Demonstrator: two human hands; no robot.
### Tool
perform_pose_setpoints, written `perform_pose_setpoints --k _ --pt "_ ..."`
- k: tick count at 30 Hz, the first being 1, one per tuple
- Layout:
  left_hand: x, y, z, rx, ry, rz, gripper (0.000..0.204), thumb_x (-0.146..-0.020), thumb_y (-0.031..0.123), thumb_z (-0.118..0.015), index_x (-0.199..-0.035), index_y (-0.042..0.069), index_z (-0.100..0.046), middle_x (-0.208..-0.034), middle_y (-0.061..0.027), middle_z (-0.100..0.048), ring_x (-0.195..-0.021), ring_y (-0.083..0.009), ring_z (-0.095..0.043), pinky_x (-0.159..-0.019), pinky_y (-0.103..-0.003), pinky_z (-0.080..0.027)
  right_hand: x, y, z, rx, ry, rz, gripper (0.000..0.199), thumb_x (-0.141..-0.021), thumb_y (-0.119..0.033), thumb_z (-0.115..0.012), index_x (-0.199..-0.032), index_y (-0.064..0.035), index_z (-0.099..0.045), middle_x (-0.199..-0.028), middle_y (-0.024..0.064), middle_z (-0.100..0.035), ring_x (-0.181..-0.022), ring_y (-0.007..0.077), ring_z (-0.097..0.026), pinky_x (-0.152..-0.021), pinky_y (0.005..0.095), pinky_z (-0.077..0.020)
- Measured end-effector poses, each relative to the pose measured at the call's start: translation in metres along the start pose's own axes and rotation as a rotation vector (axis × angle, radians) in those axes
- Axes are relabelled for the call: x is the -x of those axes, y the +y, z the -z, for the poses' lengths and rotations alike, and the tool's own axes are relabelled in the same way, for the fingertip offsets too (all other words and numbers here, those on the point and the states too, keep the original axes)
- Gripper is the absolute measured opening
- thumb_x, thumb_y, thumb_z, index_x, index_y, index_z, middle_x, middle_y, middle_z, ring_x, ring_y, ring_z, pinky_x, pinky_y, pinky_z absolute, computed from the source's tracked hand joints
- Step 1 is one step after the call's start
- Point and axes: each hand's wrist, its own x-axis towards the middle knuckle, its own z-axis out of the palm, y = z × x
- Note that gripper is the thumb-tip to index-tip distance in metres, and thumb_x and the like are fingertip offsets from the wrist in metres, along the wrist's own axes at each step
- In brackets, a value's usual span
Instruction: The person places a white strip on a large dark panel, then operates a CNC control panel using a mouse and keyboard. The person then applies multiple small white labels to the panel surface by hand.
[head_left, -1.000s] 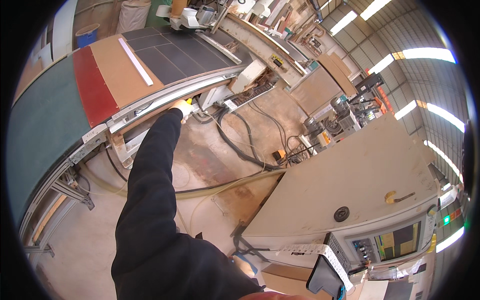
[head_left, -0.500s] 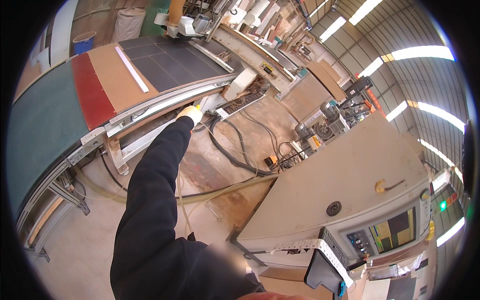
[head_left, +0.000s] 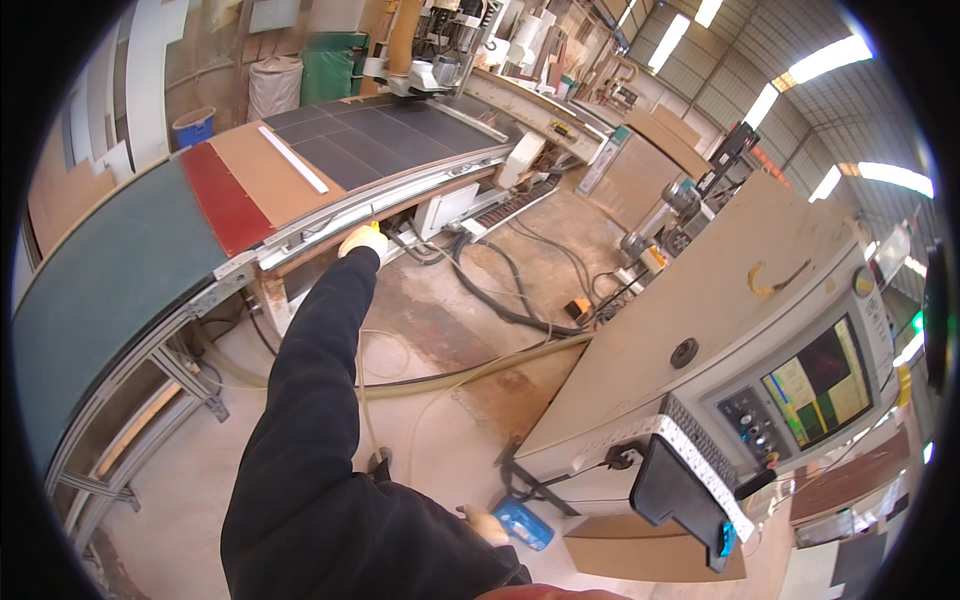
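A small, bright-yellow tool (head_left: 375, 227), apparently of hard plastic, is held at 10 o'clock of the view beside the long, green-topped machine bed (head_left: 110, 250); it is judged light, stiff and sturdy, best taken round its body. The grip of the cream-coloured left hand (head_left: 361, 241) is closed round it, while at 6 o'clock the cream-coloured right hand (head_left: 485, 524) is partly hidden, so its opening, and any hold on the blue plastic-looking object (head_left: 526, 525) at its 3 o'clock, cannot be told.
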Motion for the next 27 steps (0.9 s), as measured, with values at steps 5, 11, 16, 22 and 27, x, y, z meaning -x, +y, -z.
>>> perform_pose_setpoints --k 5,11,16,22,27 --pt "0.008 -0.017 0.008 -0.053 0.025 -0.071 0.045 -0.094 0.031 -0.054 -0.12 0.001 -0.074 -0.129 -0.0259 -0.068 -0.124 -0.0371 -0.065 -0.104 -0.045 -0.05 0.018 0.005 -0.029 0.043 -0.016 0.009 0.046 -0.1 -0.039 -0.06 -0.136 -0.01 -0.062 -0.116 0.0265 -0.071 -0.114 0.0426 -0.066 -0.095 0.0479 -0.0528" --pt "-0.004 -0.018 0.014 -0.062 0.009 -0.137 0.044 -0.091 0.03 -0.056 -0.119 0.001 -0.074 -0.126 -0.0257 -0.069 -0.122 -0.0384 -0.065 -0.103 -0.045 -0.05 0.021 0.008 -0.042 0.01 0.041 0.064 0.04 -0.1 -0.033 -0.058 -0.132 -0.0103 -0.064 -0.115 0.0276 -0.071 -0.112 0.0437 -0.066 -0.094 0.0492 -0.0529" --pt "-0.032 -0.029 0.019 -0.069 0.038 -0.198 0.044 -0.088 0.032 -0.057 -0.117 0.004 -0.075 -0.124 -0.0254 -0.07 -0.119 -0.0394 -0.066 -0.102 -0.047 -0.05 0.003 -0.01 -0.042 0.08 0.07 0.104 0.04 -0.099 -0.03 -0.057 -0.133 -0.0081 -0.064 -0.115 0.0277 -0.071 -0.113 0.0434 -0.066 -0.095 0.0488 -0.0524" --pt "-0.089 -0.058 0.036 0.035 0.042 -0.128 0.035 -0.095 0.034 -0.06 -0.095 0.001 -0.073 -0.075 -0.0148 -0.071 -0.066 -0.0282 -0.07 -0.062 -0.043 -0.055 -0.012 -0.058 -0.046 0.032 -0.007 0.077 0.046 -0.098 -0.034 -0.059 -0.136 -0.0084 -0.062 -0.115 0.0242 -0.073 -0.112 0.0419 -0.068 -0.093 0.0462 -0.0529" --pt "-0.11 -0.072 0.052 0.253 -0.113 -0.115 0.025 -0.095 0.028 -0.067 -0.096 0.003 -0.07 -0.062 -0.0097 -0.063 -0.051 -0.0234 -0.062 -0.049 -0.04 -0.05 -0.021 -0.087 -0.048 0.107 -0.011 0.068 0.053 -0.096 -0.042 -0.06 -0.138 -0.0094 -0.06 -0.115 0.0224 -0.074 -0.111 0.0411 -0.069 -0.092 0.0457 -0.0529"
